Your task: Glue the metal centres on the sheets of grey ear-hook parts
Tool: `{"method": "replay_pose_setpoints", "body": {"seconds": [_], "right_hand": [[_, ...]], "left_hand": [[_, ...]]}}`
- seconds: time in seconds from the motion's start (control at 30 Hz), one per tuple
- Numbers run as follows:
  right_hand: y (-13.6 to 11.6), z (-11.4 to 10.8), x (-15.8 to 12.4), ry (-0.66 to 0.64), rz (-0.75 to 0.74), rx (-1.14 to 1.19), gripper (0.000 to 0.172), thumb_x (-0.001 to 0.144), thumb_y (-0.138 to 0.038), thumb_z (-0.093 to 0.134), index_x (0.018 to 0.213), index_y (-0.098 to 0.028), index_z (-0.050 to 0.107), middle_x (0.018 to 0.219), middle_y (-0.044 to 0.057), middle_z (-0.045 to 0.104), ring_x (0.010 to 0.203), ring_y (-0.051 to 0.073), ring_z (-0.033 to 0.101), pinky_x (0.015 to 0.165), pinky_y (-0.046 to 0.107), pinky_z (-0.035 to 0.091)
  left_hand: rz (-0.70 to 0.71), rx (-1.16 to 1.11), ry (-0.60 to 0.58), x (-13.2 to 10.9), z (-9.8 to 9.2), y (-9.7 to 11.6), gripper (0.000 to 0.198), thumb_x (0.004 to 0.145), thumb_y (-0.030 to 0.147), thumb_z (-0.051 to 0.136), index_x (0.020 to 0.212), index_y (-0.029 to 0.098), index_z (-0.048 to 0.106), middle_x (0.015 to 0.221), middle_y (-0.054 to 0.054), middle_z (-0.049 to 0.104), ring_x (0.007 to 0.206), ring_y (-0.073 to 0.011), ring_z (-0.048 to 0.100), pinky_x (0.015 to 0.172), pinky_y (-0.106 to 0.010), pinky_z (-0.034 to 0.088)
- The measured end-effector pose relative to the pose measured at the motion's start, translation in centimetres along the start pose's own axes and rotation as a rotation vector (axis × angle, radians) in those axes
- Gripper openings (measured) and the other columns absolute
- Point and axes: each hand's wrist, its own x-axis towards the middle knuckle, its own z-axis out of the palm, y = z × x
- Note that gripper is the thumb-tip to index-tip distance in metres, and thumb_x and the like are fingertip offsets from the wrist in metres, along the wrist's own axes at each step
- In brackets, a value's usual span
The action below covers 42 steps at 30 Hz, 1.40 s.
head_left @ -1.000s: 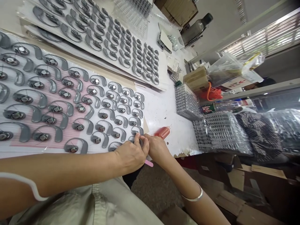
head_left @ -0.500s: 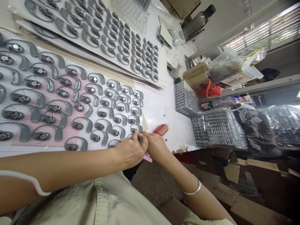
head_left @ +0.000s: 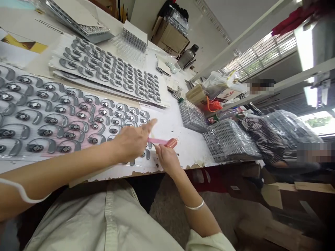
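A sheet (head_left: pixel 15 155) covered with rows of grey ear-hook pieces (head_left: pixel 47 120), each with a round metal speaker, lies on the white table (head_left: pixel 188 146) in front of me. My left hand (head_left: pixel 131 141) hovers over the sheet's right end, gripping a pink stick-like tool (head_left: pixel 157 141), its index finger stretched out. My right hand (head_left: pixel 166 157) sits just below the tool's tip at the table's front edge, with its fingers pinched together. What they hold is hidden. A small red bottle (head_left: pixel 172 143) lies right beside both hands.
A second sheet of ear-hook pieces (head_left: pixel 110 69) lies further back. Trays of small metal parts (head_left: pixel 192 118) (head_left: pixel 230 139) stand at the right, and cardboard boxes (head_left: pixel 170 35) at the far end. A person in a checked shirt (head_left: pixel 259 136) sits beyond the trays.
The view has swung up and back. My left hand lifted off the sheet's corner with the pink tool, which now points right. My right hand stays near the edge.
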Motion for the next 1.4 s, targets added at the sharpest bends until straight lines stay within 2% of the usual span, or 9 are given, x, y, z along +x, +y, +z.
{"method": "replay_pose_setpoints", "body": {"seconds": [0.13, 0.23, 0.33, 0.47, 0.77, 0.87, 0.97, 1.23, 1.4], "right_hand": [[3.7, -0.5, -0.5, 0.202, 0.152, 0.053, 0.056, 0.098, -0.04, 0.008, 0.089, -0.017, 0.058, 0.077, 0.007, 0.065, 0.069, 0.016, 0.06, 0.06, 0.025, 0.036], [8.5, -0.6, 0.2, 0.366, 0.398, 0.055, 0.054, 0.097, -0.041, 0.012, 0.1, -0.014, 0.058, 0.078, 0.011, 0.065, 0.067, 0.018, 0.058, 0.06, 0.027, 0.036], [12.8, 0.5, 1.6, 0.427, 0.549, 0.047, 0.044, 0.095, -0.037, 0.027, 0.101, -0.009, 0.06, 0.09, 0.02, 0.065, 0.075, 0.023, 0.058, 0.063, 0.032, 0.036], [15.4, 2.6, 3.1, 0.452, 0.57, 0.046, 0.036, 0.09, -0.029, 0.038, 0.105, -0.005, 0.06, 0.102, 0.024, 0.061, 0.092, 0.029, 0.057, 0.075, 0.038, 0.039], [13.0, 1.8, 1.4, 0.503, 0.127, 0.014, 0.052, 0.077, -0.006, 0.042, 0.128, -0.012, 0.049, 0.128, 0.018, 0.05, 0.116, 0.03, 0.047, 0.092, 0.044, 0.043], [11.8, 1.4, 0.7, 0.643, -0.017, 0.027, 0.05, 0.077, -0.005, 0.041, 0.125, -0.013, 0.051, 0.126, 0.018, 0.051, 0.115, 0.03, 0.049, 0.09, 0.045, 0.046], [11.0, 1.7, 0.9, 0.699, -0.052, 0.039, 0.046, 0.079, -0.007, 0.041, 0.123, -0.012, 0.052, 0.122, 0.018, 0.054, 0.113, 0.03, 0.05, 0.087, 0.044, 0.048], [10.0, 2.6, 2.7, 0.512, -0.119, -0.142, 0.047, 0.078, -0.004, 0.043, 0.121, -0.017, 0.057, 0.133, 0.017, 0.048, 0.117, 0.033, 0.045, 0.088, 0.047, 0.046], [10.5, 3.0, 2.6, 0.69, -0.099, -0.037, 0.038, 0.074, -0.005, 0.049, 0.107, -0.017, 0.064, 0.13, 0.017, 0.047, 0.118, 0.032, 0.045, 0.093, 0.05, 0.043]], "left_hand": [[-0.183, -0.514, 0.173, -0.6, -2.0, -2.4, 0.048, 0.098, 0.032, 0.024, 0.139, 0.007, 0.029, 0.086, -0.007, 0.066, 0.045, -0.0084, 0.046, 0.05, -0.021, 0.041], [-0.337, -0.769, 0.338, -1.3, -2.1, -3.6, 0.052, 0.097, 0.05, 0.025, 0.118, 0.01, 0.051, 0.062, 0.002, 0.052, 0.043, -0.0079, 0.037, 0.046, -0.02, 0.034], [-0.484, -0.769, 0.425, -1.8, -1.9, -4.1, 0.044, 0.09, 0.054, 0.043, 0.106, 0.015, 0.056, 0.054, 0.006, 0.035, 0.046, -0.0088, 0.035, 0.046, -0.019, 0.03], [-0.531, -0.71, 0.41, -2.0, -2.1, -3.9, 0.039, 0.086, 0.047, 0.052, 0.112, 0.017, 0.054, 0.065, 0.004, 0.042, 0.054, -0.0095, 0.039, 0.052, -0.02, 0.035], [-0.346, -0.976, 0.491, -1.2, -1.5, -2.8, 0.034, 0.093, 0.043, 0.042, 0.098, 0.014, 0.059, 0.075, -0.003, 0.054, 0.069, -0.0128, 0.052, 0.063, -0.023, 0.045], [-0.336, -1.042, 0.566, -1.1, -1.2, -2.6, 0.032, 0.093, 0.043, 0.042, 0.095, 0.016, 0.059, 0.068, 0.0, 0.051, 0.059, -0.0106, 0.047, 0.055, -0.022, 0.042], [-0.341, -0.966, 0.631, -1.4, -0.7, -2.5, 0.029, 0.094, 0.039, 0.041, 0.094, 0.017, 0.061, 0.066, 0.001, 0.047, 0.057, -0.0098, 0.043, 0.052, -0.021, 0.038], [-0.208, -0.92, 0.525, -2.4, 0.5, -2.7, 0.026, 0.093, 0.035, 0.05, 0.108, 0.019, 0.063, 0.081, -0.002, 0.057, 0.076, -0.0123, 0.055, 0.073, -0.025, 0.048], [-0.161, -0.77, 0.482, -2.4, 0.7, -2.7, 0.028, 0.095, 0.029, 0.047, 0.117, 0.02, 0.061, 0.083, -0.003, 0.054, 0.071, -0.0107, 0.048, 0.063, -0.021, 0.046]]}}
